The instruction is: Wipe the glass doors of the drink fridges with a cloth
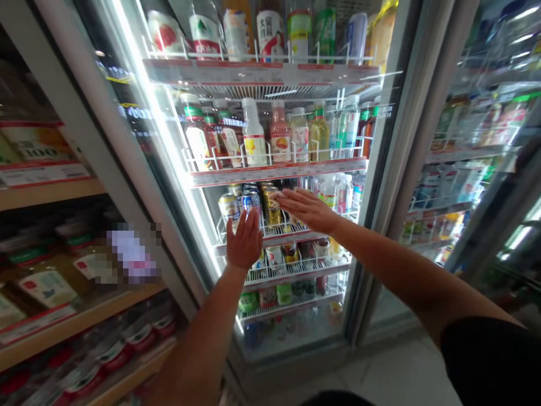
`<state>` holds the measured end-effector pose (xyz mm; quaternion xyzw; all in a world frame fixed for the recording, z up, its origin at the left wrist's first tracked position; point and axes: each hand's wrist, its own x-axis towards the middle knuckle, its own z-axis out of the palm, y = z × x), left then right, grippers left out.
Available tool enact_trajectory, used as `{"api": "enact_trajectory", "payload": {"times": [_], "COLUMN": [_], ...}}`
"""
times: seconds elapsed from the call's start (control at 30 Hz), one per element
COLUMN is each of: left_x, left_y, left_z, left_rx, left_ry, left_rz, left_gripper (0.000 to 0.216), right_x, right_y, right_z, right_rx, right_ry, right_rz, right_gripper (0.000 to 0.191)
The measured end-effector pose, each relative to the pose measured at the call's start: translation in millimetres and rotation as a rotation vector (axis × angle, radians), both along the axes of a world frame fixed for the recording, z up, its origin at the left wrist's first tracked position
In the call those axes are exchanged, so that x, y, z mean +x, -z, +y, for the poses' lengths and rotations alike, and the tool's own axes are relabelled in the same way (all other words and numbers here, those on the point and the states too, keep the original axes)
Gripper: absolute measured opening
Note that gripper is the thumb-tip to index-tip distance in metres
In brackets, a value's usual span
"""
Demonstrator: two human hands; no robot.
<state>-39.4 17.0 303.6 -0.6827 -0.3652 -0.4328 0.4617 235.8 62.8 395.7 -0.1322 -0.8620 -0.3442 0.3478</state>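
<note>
Left hand (244,241) and right hand (308,211) are held out flat, open, with straight fingers, in front of a smooth glass door (283,337); from here I can't tell whether they touch it. Just behind the fingertips, shiny metal cylinders, a blue can (251,200) and a gold can (273,212), stand toward the left end of a wire shelf (279,239), near its front edge.

left hand (245,239) fingers up, right hand (308,210) flat, arms (397,273) outstretched
</note>
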Motion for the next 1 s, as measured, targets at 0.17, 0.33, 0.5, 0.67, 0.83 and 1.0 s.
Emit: {"api": "enact_trajectory", "payload": {"times": [0.17,0.33,0.5,0.67,0.83,1.0], "left_x": [1.6,1.3,0.9,2.0,1.1,0.9], "left_y": [-2.9,-2.8,-1.5,-1.5,-0.8,-0.2], "left_z": [-2.4,-1.6,-0.6,-1.3,-1.2,-1.1], "left_rx": [0.054,0.047,0.052,0.055,0.041,0.007], "left_ry": [-0.024,-0.011,-0.009,0.005,-0.013,0.012], "left_rz": [0.036,0.026,0.024,0.015,0.019,0.002], "left_gripper": [0.072,0.073,0.072,0.072,0.073,0.074], "right_x": [19.3,13.9,24.1,32.9,22.9,36.6], "right_y": [-25.2,16.4,19.3,1.6,35.5,10.1], "right_z": [2.6,-0.8,-5.2,0.7,-8.1,-1.2], "right_rx": [0.089,0.010,-0.056,-0.015,-0.049,0.049], "right_ry": [-0.012,0.047,0.059,0.083,0.062,0.002], "right_rz": [0.433,0.379,0.099,0.517,0.131,0.422], "right_gripper": [0.076,0.080,0.080,0.077,0.080,0.079]}}
